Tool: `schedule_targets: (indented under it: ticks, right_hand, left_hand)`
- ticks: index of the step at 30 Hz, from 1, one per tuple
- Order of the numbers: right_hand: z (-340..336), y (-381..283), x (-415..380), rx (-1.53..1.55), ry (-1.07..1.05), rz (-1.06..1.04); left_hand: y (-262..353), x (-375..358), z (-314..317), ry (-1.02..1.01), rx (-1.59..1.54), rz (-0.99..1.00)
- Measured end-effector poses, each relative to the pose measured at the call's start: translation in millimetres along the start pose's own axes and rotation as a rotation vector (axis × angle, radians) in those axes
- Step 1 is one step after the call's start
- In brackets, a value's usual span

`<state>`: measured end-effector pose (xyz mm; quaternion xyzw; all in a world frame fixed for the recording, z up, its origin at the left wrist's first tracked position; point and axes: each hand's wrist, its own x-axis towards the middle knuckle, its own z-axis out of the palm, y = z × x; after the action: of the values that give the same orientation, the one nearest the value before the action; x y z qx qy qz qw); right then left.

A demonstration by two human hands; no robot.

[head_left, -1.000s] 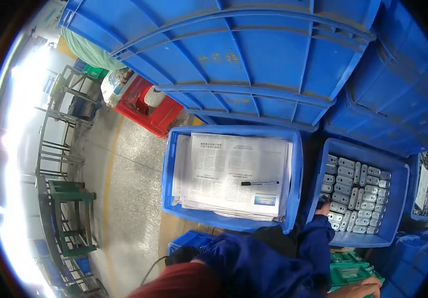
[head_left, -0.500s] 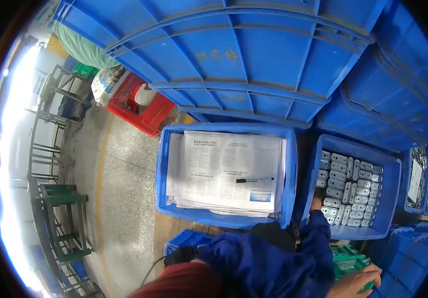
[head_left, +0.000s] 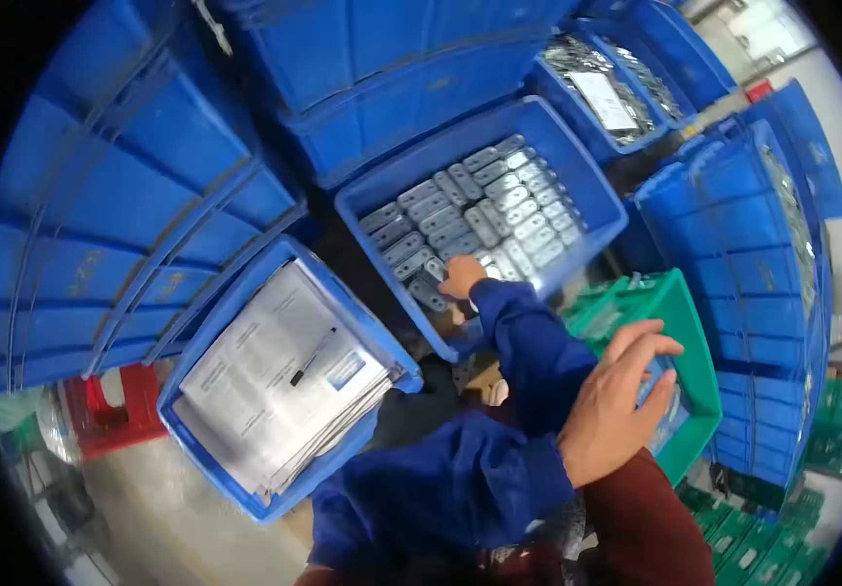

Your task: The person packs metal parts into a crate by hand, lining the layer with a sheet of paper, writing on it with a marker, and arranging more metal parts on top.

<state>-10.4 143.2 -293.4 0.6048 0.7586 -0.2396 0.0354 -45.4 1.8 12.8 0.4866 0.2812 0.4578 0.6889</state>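
Note:
My right hand [head_left: 461, 279] is down in a blue bin [head_left: 602, 223] of oblong silver metal parts [head_left: 484, 223] laid in rows. Its fingers are curled at a metal part [head_left: 431, 269] near the bin's near left corner; the fingertips are partly hidden. Crossing over my right arm, my left hand [head_left: 621, 405] hovers above a green crate [head_left: 699, 361], fingers bent and apart, with nothing visible in them. Some blue material [head_left: 673, 415] shows inside the crate, partly covered by the hand. Blue sleeves cover both forearms.
To the left, a blue bin [head_left: 187, 430] holds stacked newspapers [head_left: 255, 376] with a pen [head_left: 314, 356] on top. Tall stacked blue crates [head_left: 138, 215] stand behind it. Further bins of metal pieces [head_left: 587, 63] sit at the back right. A red stool [head_left: 113, 410] is on the floor.
The view has turned to the right, so the bins appear shifted left and rotated. My left hand has lifted away from the green crate's edge. My right hand reaches further over the metal parts.

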Motion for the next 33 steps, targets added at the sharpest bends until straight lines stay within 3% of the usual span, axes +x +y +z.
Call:
schedule_targets:
  ticks: [2,3,5,6,10,12,13,15,16,19,21,25,26,29,30,31,33]
  right_hand:
    - [-63.1,-2.4,-23.1,0.221,-0.184,0.053]
    - [-74.4,6.6,-32.4,0.271,-0.104,-0.078]
    - [-120.0,22.8,-74.1,0.552,-0.187,0.013]
    - [-136.4,36.4,-101.5,0.874,-0.215,0.028]
    - [-252.1,41.0,-260.2,1.115,-0.016,0.139]
    - [-258.1,51.3,-319.3,1.178,0.150,0.206]
    - [-249.3,61.2,-349.4,1.132,0.254,0.219]
    - [-228.6,71.5,-393.7,1.162,0.355,0.321]
    - [-193.5,95.2,-421.8,1.164,0.517,0.235]
    - [-90.7,271.4,-484.7,1.071,0.490,0.347]
    - [-37.9,338.4,-502.8,1.016,0.451,0.405]
    - [-72.6,238.0,-491.9,1.176,0.560,0.420]
    - [-80.2,224.4,-490.3,1.214,0.584,0.405]
    - [-96.8,217.2,-489.1,1.282,0.634,0.382]
    - [-89.0,238.5,-498.0,1.159,0.652,0.402]
    - [-82.1,266.7,-505.0,0.966,0.533,0.447]
    - [-100.8,234.6,-473.3,0.609,0.566,0.461]
  left_hand:
    - [-1.7,-0.5,11.7,0.004,0.034,0.023]
    - [-5.6,-0.4,18.1,0.010,0.025,0.034]
    - [-8.0,0.7,26.9,0.061,0.053,0.070]
    - [-13.2,8.1,27.4,0.095,0.268,0.216]
    - [-26.2,24.8,40.2,0.309,0.365,0.257]
    - [-42.1,28.5,60.7,0.307,0.337,0.166]
    - [-47.7,24.3,75.9,0.212,0.378,0.213]
    - [-84.3,13.1,120.4,0.042,0.093,0.008]
    - [-105.1,8.3,141.9,-0.062,0.041,-0.066]
    - [-133.6,-6.4,175.1,-0.039,0.142,-0.157]
    - [-129.6,-4.7,176.2,-0.164,0.179,-0.244]
    - [-143.4,-7.9,186.2,-0.374,0.300,-0.214]
    - [-130.2,-10.4,183.4,-0.419,0.388,-0.302]
    - [-155.4,-8.5,190.5,-0.422,0.519,-0.300]
    - [-149.1,-8.6,186.3,-0.345,0.486,-0.274]
    - [-155.7,-4.8,180.6,-0.266,0.484,-0.159]
    - [-151.2,6.9,166.0,-0.179,0.463,-0.031]
